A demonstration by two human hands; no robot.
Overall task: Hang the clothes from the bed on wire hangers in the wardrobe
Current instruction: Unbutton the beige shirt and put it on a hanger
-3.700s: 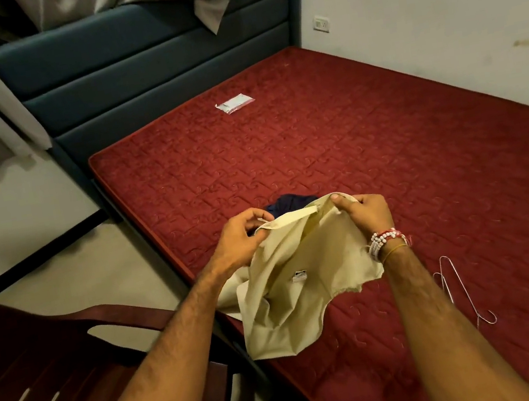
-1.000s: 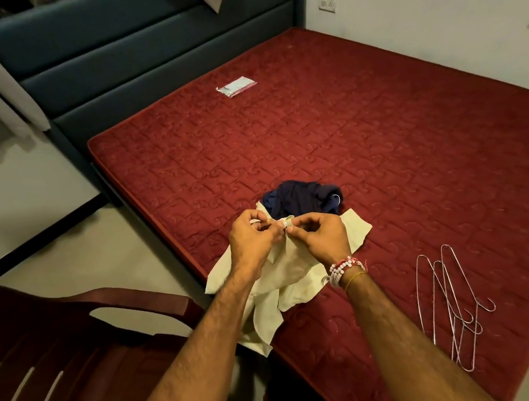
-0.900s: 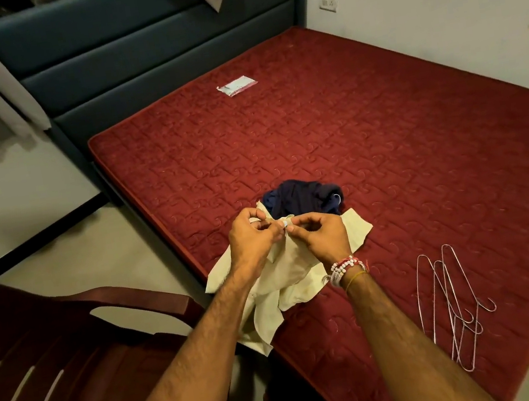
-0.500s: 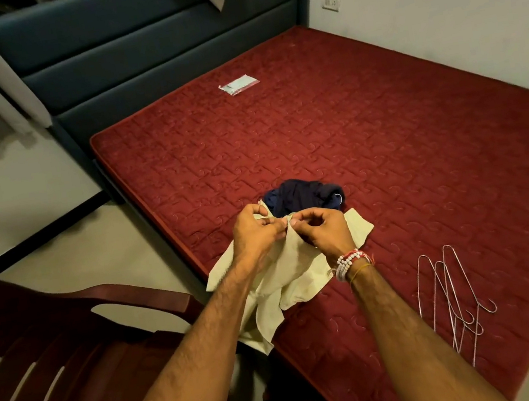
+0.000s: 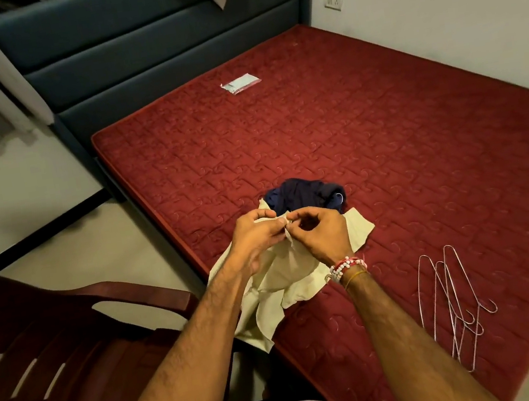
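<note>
A pale yellow shirt [image 5: 289, 276] lies at the near left edge of the red mattress [image 5: 367, 135], partly hanging over the side. My left hand [image 5: 254, 233] and my right hand [image 5: 323, 232] meet above it, fingertips pinching the same small spot of its fabric. A crumpled dark blue garment [image 5: 307, 193] lies just behind my hands. Several wire hangers [image 5: 451, 295] lie in a loose pile on the mattress to the right of my right forearm.
A dark red plastic chair [image 5: 55, 354] stands on the floor at the left, close to the bed. A small plastic packet [image 5: 240, 82] lies far up the mattress near the blue headboard [image 5: 161, 36]. White wall runs along the right side.
Earlier I held the shirt spread open and raised. It now lies lower on the mattress, and my hands have come together, pinching one point of it. In the last second they barely shift.
</note>
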